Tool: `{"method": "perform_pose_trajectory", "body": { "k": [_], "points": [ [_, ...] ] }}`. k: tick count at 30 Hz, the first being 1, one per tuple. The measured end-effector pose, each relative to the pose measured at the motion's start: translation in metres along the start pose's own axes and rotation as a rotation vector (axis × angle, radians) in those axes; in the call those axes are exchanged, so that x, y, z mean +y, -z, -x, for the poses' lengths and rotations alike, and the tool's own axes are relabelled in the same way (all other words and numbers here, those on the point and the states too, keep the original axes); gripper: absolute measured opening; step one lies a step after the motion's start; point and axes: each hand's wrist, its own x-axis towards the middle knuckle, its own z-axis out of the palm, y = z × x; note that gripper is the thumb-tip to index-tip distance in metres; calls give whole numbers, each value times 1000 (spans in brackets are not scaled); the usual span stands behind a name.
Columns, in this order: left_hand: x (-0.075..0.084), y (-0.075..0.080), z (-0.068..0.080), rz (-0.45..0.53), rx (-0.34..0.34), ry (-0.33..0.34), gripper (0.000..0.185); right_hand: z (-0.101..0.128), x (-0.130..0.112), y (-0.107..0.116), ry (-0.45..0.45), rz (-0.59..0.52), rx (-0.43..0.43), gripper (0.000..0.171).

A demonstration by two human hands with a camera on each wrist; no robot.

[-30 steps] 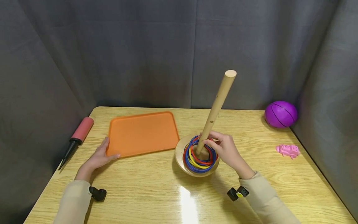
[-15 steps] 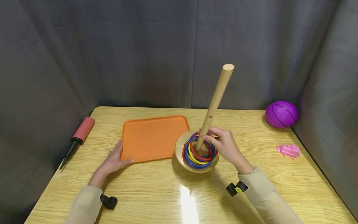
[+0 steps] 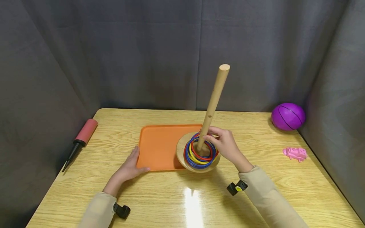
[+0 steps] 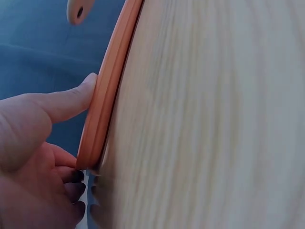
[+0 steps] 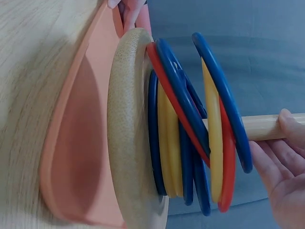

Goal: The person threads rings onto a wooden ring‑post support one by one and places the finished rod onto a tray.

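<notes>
A wooden ring stand has a round base (image 3: pixel 183 158) and a tall peg (image 3: pixel 213 101) leaning right. Several red, blue and yellow rings (image 3: pixel 199 152) lie loosely around the peg. My right hand (image 3: pixel 214 138) grips the peg low down, just above the rings. The base overlaps the right end of an orange tray (image 3: pixel 156 145). The right wrist view shows the base (image 5: pixel 126 129), the rings (image 5: pixel 214 133) and the tray (image 5: pixel 71 143) beneath. My left hand (image 3: pixel 134 162) holds the tray's near left corner, thumb on its rim (image 4: pixel 105 95).
On the wooden table (image 3: pixel 256 196), a red-and-black hand pump (image 3: pixel 81 137) lies at the left edge. A purple ball (image 3: pixel 287 116) sits in the far right corner, with a small pink toy (image 3: pixel 294 153) nearer. Grey curtains close in three sides.
My left hand has slid the orange tray to the right, so its right end is now under the stand's base. The stand has shifted slightly left and its peg stands more upright.
</notes>
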Motion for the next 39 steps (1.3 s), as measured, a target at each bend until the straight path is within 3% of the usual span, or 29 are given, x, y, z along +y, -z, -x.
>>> {"method": "perform_pose_trajectory", "body": {
  "k": [9,28,39],
  "points": [
    [14,-15,-1,-7,-5,-11,104,-1,10,-6,4,-1,-9,21],
    [36,-46,3,35,50,3,107,-2,27,-17,-9,7,-11,19],
    [47,-53,10,34,62,-3,106,0,35,-22,-40,-22,-35,21]
  ]
}}
